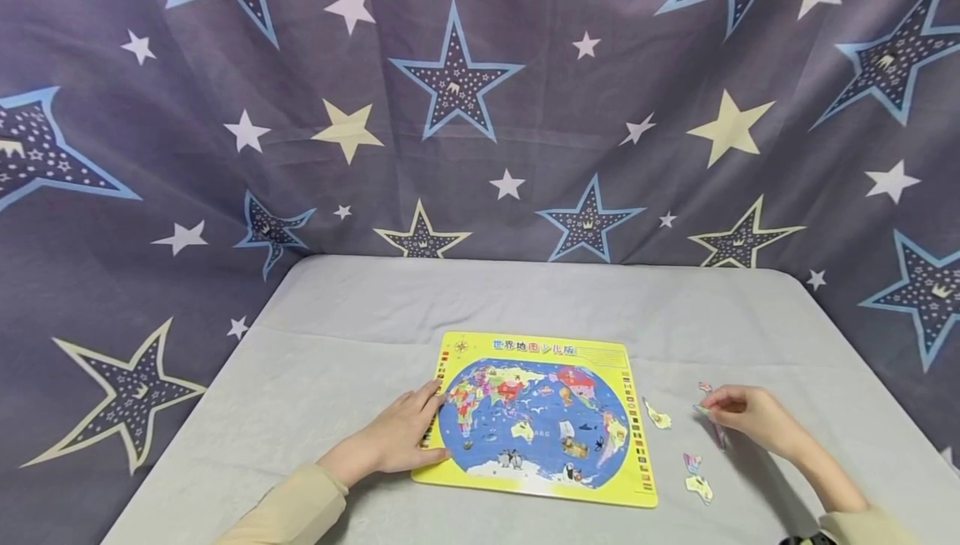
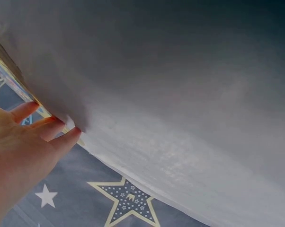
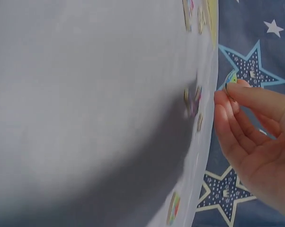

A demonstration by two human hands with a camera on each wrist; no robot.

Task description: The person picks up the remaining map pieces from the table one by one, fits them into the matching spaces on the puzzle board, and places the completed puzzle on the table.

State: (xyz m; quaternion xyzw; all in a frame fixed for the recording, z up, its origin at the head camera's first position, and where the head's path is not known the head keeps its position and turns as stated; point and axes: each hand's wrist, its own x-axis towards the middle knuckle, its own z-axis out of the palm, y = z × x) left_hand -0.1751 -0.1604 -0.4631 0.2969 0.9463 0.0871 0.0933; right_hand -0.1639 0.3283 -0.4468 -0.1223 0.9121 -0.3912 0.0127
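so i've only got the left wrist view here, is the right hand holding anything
Observer: Yes, the right hand pinches a small piece, partly green, between thumb and finger.
Operator: ok and what's printed on the board by the left hand
Observer: A world map inside a yellow border.
Operator: any loose pieces around it
Observer: Yes, several lie on the table, off the board's right side.
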